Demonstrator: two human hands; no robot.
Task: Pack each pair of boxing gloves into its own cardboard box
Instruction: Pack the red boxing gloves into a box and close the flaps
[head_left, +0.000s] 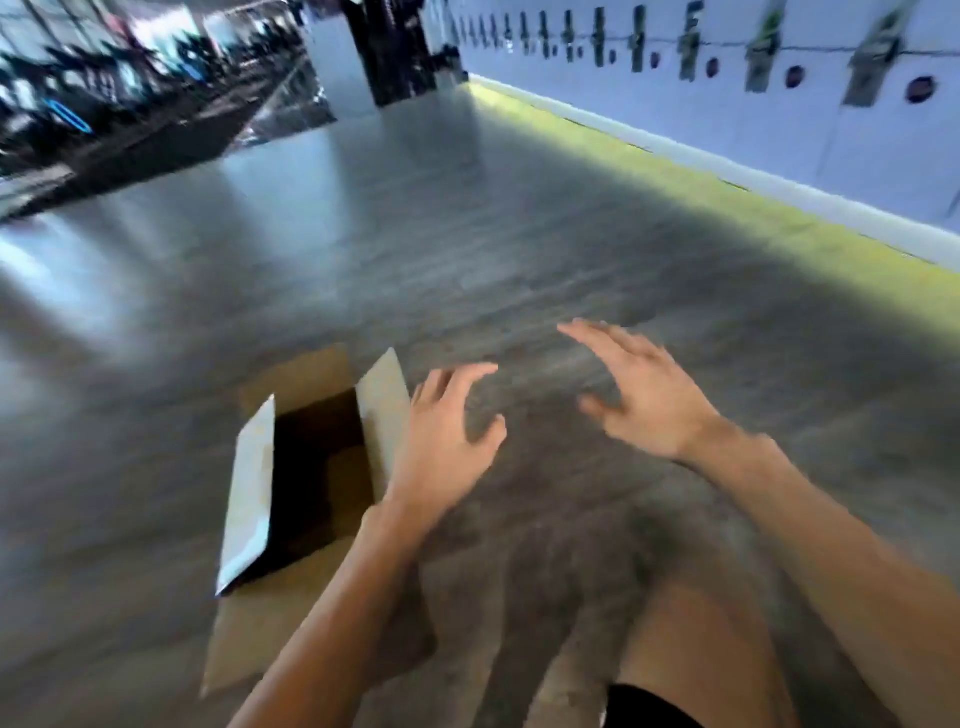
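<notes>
An open cardboard box (249, 483) stands on the grey floor at lower left, its flaps up and its inside dark; I cannot tell what lies in it. My left hand (447, 436) hovers just right of the box's right flap, fingers spread, holding nothing. My right hand (644, 395) is further right over bare floor, fingers apart and empty too. No boxing gloves are in view. The picture is blurred by motion.
A white wall (779, 104) with a row of fittings runs along the right, with a yellow-lit strip of floor at its foot. A dark pillar (395, 47) stands at the back. Dark gym equipment (104, 78) fills the far left. My bare knee (696, 649) shows at the bottom.
</notes>
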